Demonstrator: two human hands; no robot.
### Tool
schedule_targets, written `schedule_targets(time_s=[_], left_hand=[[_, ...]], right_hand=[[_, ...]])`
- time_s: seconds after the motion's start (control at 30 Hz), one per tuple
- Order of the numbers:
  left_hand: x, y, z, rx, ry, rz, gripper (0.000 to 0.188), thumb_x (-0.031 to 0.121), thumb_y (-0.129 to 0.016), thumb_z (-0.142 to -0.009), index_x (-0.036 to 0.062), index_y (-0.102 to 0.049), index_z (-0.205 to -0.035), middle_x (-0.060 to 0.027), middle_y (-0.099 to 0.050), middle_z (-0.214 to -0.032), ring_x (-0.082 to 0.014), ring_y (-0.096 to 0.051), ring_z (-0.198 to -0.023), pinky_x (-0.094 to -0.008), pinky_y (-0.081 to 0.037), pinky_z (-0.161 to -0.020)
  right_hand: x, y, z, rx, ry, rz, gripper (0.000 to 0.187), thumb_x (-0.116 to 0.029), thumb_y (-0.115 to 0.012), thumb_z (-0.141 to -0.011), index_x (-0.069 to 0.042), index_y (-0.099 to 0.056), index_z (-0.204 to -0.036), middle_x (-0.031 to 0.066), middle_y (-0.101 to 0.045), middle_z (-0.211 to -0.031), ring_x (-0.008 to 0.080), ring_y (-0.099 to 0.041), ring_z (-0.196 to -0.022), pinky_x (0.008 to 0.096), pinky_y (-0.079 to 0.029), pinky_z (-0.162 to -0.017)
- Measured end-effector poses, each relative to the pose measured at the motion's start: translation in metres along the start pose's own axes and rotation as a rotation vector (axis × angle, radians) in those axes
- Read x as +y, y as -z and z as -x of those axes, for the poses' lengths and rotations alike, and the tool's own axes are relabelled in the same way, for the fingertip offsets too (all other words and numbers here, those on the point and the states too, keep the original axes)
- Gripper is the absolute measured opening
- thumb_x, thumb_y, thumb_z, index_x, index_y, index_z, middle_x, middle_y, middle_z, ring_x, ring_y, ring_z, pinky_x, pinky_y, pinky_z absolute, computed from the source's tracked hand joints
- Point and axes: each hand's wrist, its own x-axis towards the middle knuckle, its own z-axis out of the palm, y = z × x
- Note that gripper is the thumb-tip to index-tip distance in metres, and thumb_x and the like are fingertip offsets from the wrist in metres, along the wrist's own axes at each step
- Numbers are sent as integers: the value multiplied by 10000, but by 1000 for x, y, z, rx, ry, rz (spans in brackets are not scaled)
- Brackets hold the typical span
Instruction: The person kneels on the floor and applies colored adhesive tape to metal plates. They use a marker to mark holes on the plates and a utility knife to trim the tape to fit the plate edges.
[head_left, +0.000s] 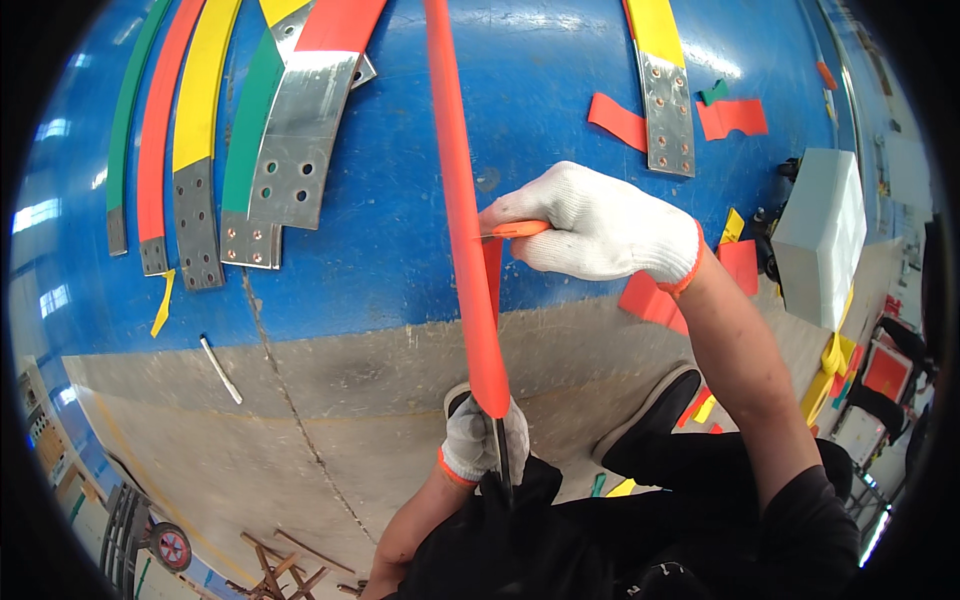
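Note:
A long metal bar in a red sleeve point(458, 200) runs from the top edge down toward me, seen nearly edge-on. My left hand point(485, 440), in a white glove with an orange cuff, is closed round its bare grey near end. My right hand point(590, 222), gloved the same way, grips a small orange-handled knife point(522, 229). The knife's blade points left and meets the right side of the sleeve, where a strip of red sleeve point(493, 275) hangs below it. My right fingertips are at the sleeve, partly hidden behind it.
At the left lie several flat metal bars with holes, sleeved in green, red and yellow point(195, 130). A yellow-sleeved bar point(668, 110) lies far right, near red scraps point(732, 118). A pale box point(822, 240) stands at the right, and a white stick point(221, 370) lies left.

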Motion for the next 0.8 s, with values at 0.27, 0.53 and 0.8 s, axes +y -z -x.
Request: schedule_targets(time_s=[0.27, 0.53, 0.8], left_hand=[[0, 20, 18, 36, -35, 135, 433, 198, -804, -881, -38, -658, -1212, -197, -730, -789, -399, -702, -617, -469, -599, -582], [9, -9, 13, 93, -19, 2, 318, 182, -778, -890, -43, -677, -1091, -189, -716, -743, -363, -705, -562, -457, -576, -510], [24, -41, 2, 415, 42, -354, 545, 10, -642, -848, -70, -577, -1383, -132, -741, -1115, -191, -743, -922, -329, -598, -772]], right_hand=[[-18, 6, -1, -48, -68, 96, 417, -58, -588, -867, 10, -760, -1241, 174, -644, -712, 210, -589, -571, 357, -515, -593], [-51, 23, -6, -173, -202, 262, 304, -144, -569, -907, 36, -745, -1077, 246, -675, -758, 382, -688, -685, 453, -558, -694], [-23, 40, 15, -244, -216, 329, 354, -125, -603, -872, -7, -755, -1169, 260, -732, -874, 421, -732, -821, 463, -585, -753]])
